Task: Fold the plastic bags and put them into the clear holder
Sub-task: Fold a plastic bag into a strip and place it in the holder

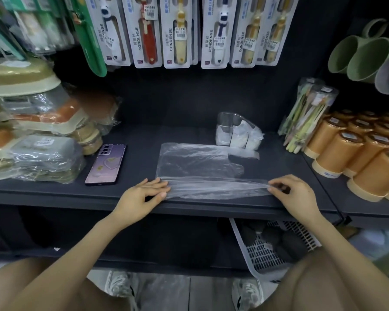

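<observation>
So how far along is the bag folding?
A few folded bags already sit in the clear holder. One plastic bag lies flat on the shelf, its near edge being folded: left hand presses it, right hand pinches it. Left: finishing the folds and stowing it.

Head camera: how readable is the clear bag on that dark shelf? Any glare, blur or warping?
Head view: the plastic bag shows only as pale sheen on the dark shelf; frame edges bow from the wide-angle lens; wrapped packs at upper left are smeared; left hand and right hand look sharp.
</observation>
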